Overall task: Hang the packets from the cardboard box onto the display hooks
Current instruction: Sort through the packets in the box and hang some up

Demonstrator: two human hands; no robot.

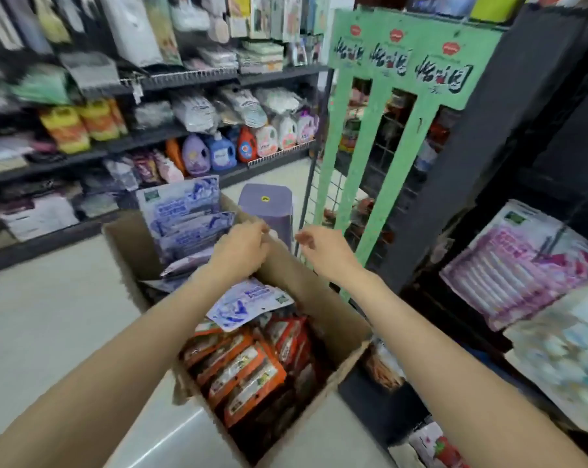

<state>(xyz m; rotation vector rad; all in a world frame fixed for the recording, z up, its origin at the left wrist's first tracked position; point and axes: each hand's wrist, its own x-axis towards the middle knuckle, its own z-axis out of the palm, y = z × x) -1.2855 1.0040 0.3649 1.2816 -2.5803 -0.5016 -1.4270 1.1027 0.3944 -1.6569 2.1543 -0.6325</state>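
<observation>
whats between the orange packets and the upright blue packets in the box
Head view: one blue-and-white packet lying flat, crossed by the left forearm, between orange packets and upright blue packets.

Brown cardboard box [323, 298], orange-red packets [248, 369] at its 6 o'clock end, blue-white packets [184, 211] at 12 o'clock, green display stand [397, 106], lilac stool [269, 211]

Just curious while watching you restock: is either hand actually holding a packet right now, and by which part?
The right hand holds nothing. The left hand is over the blue packets in the cardboard box, but blur hides any grip.
</observation>
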